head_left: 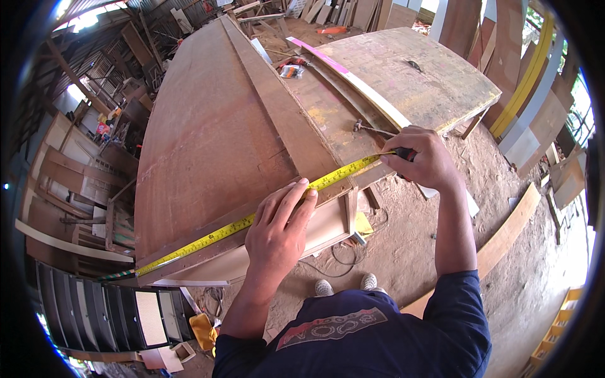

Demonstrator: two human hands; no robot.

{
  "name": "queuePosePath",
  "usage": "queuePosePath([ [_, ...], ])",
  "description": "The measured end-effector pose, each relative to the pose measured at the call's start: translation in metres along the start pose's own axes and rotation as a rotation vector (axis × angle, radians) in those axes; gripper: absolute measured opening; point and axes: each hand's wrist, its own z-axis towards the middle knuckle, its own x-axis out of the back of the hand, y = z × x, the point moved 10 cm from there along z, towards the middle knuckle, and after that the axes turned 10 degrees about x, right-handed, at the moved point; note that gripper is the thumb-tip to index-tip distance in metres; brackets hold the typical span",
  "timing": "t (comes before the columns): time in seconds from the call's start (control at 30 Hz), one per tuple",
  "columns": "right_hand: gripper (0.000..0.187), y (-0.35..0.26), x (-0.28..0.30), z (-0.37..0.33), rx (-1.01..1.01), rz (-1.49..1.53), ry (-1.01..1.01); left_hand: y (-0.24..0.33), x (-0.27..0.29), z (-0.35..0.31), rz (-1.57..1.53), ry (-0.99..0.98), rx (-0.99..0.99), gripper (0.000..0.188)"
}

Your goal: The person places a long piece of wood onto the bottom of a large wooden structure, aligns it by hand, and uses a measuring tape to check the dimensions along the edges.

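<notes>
Fingers (287, 201) of the left hand (272, 236) lie outstretched, curled round nothing, over the long yellow measuring tape with dark markings (343, 171), partway along the near edge of the large, flat, reddish-brown wooden panel (208, 126). Those of the right hand (428, 157) are closed round a small black-and-red tape case (405, 154), mostly hidden by the grip, just beyond the panel's near right corner. The tape runs along the panel's near edge, from its near left corner to the case; whether the end is hooked there is too small to tell. Past the panel's right side, a long pink-and-white strip (353, 75) lies on a worn wooden worktop (435, 75).

The step in hand looks like measuring along that edge. Next, I judge, calls for keeping the tape taut and flat while the length is read near the panel's right corner.
</notes>
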Motion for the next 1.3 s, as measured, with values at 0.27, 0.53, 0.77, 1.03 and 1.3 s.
queuePosePath([
  [0.27, 0.021, 0.0012, -0.0007, -0.0019, 0.02, -0.013, 0.014, 0.0021, 0.0, -0.0004, 0.032, -0.009, -0.031, 0.042],
  [0.53, 0.021, 0.0022, -0.0016, -0.0014, 0.001, -0.011, 0.005, 0.0024, 0.001, 0.0004, 0.039, -0.009, -0.035, 0.039],
  [0.77, 0.021, 0.0031, -0.0014, -0.0006, -0.022, 0.02, 0.004, 0.0017, 0.0039, 0.0024, 0.004, 0.025, -0.008, 0.037],
  [1.03, 0.022, 0.0029, -0.0028, -0.0017, -0.038, 0.006, -0.004, 0.0015, 0.005, 0.0014, 0.014, 0.032, -0.005, 0.035],
  [1.3, 0.023, 0.0049, -0.0031, -0.0027, -0.124, 0.016, -0.035, 0.0011, 0.0051, 0.0003, 0.035, 0.034, -0.005, 0.036],
])
